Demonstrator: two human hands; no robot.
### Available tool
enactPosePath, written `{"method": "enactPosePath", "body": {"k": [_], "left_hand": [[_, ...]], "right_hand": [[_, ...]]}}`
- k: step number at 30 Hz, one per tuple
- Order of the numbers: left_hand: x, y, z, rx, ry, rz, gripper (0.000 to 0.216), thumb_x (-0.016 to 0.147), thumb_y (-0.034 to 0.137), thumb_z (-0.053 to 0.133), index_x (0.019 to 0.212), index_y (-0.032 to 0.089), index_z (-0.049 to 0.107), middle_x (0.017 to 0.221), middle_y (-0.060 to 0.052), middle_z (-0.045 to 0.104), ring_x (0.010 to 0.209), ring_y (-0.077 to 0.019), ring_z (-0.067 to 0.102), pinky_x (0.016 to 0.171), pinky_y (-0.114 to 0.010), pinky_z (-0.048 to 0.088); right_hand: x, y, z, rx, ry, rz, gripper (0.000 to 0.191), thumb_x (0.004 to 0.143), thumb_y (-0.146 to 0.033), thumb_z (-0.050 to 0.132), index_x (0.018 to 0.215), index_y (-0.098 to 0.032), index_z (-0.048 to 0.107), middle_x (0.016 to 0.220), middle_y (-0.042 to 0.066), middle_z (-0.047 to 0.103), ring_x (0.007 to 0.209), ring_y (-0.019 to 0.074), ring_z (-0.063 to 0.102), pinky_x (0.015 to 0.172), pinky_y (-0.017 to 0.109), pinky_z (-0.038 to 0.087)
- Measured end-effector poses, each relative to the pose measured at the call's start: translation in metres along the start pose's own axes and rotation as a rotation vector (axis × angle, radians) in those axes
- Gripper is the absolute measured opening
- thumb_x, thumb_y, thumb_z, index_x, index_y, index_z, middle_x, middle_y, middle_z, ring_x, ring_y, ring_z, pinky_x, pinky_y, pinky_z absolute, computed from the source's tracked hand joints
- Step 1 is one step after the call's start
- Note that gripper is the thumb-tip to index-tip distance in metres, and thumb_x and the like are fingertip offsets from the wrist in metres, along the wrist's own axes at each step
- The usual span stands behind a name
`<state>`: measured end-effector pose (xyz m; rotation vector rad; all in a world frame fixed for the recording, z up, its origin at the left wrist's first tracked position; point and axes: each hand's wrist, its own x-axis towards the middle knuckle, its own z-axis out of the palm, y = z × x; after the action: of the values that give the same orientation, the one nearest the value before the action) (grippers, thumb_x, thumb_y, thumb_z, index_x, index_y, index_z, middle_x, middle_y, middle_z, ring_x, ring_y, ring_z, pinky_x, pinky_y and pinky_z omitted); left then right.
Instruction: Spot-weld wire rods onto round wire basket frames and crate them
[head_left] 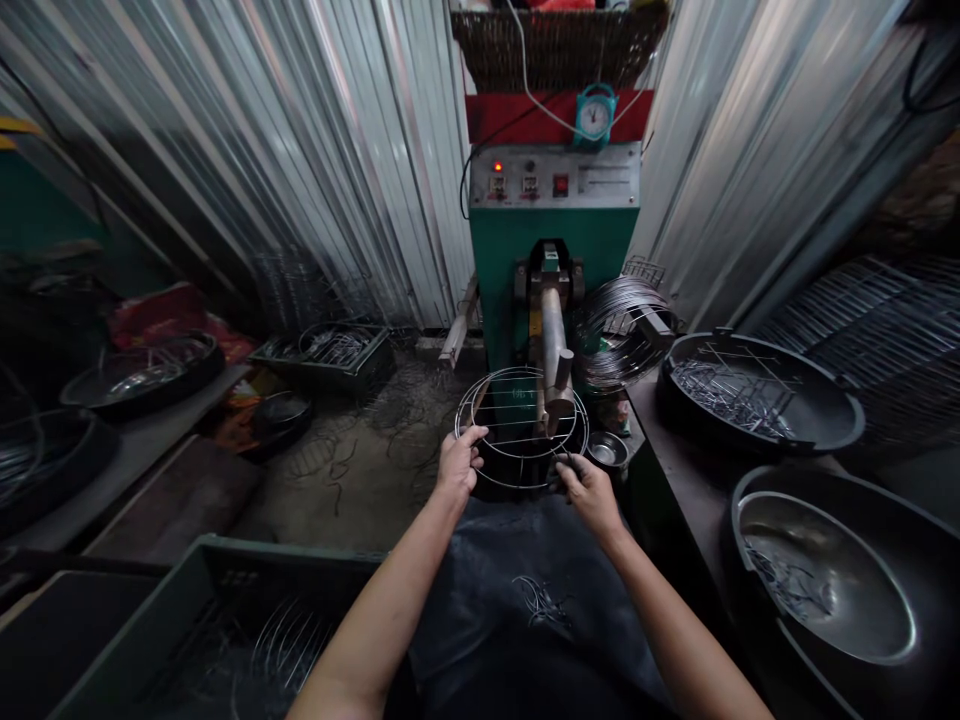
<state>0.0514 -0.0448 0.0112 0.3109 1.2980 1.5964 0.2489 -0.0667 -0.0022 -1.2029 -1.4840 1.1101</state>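
Note:
My left hand [460, 460] is closed on the left rim of a round wire rack [495, 408], which has parallel bars across its rings. The rack lies roughly level at the spot-welding machine's electrode arm [555, 350]. At the rack's near right rim, the fingers of my right hand [586, 487] are pinched together. They have dark coverings on the tips, and whatever small piece sits between them is too small to make out. Below, a small heap of short bent wires [541, 600] rests on the dark apron [480, 570] over my lap.
The green machine [555, 225] stands ahead, its red lamp lit. Hanging wire rings [619, 330] sit beside the electrode arm. On the right are black pans [832, 440] with wire pieces and a metal bowl [877, 600]. A green crate [202, 550] holds curved wires at the lower left.

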Motion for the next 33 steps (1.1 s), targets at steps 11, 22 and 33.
{"method": "enactPosePath", "body": {"k": [11,22,33], "left_hand": [[0.002,-0.003,0.001,0.018,0.014,-0.026,0.042,0.040,0.025,0.074,0.064,0.018,0.040,0.051,0.010,0.033,0.040,-0.0020,0.027,0.035,-0.015,0.016],[0.007,-0.009,0.001,-0.021,0.056,-0.025,0.042,0.041,0.024,0.074,0.066,0.018,0.041,0.050,0.011,0.033,0.039,-0.0017,0.025,0.035,-0.015,0.016],[0.015,-0.007,0.008,-0.031,0.079,-0.030,0.041,0.042,0.023,0.074,0.064,0.018,0.040,0.049,0.012,0.032,0.037,-0.0010,0.024,0.033,-0.015,0.015]], "right_hand": [[0.000,0.000,0.003,0.070,0.031,0.014,0.033,0.077,-0.048,0.056,0.087,-0.017,0.063,0.071,0.005,0.066,0.054,0.0161,0.060,0.044,0.024,0.043],[0.007,0.009,0.006,0.031,0.041,-0.010,0.029,0.077,-0.046,0.056,0.085,-0.018,0.063,0.072,0.003,0.066,0.056,0.0160,0.061,0.051,0.025,0.045],[0.018,0.005,0.006,0.054,0.052,-0.013,0.027,0.075,-0.044,0.057,0.084,-0.018,0.062,0.070,0.003,0.066,0.056,0.0163,0.061,0.052,0.026,0.048]]}}
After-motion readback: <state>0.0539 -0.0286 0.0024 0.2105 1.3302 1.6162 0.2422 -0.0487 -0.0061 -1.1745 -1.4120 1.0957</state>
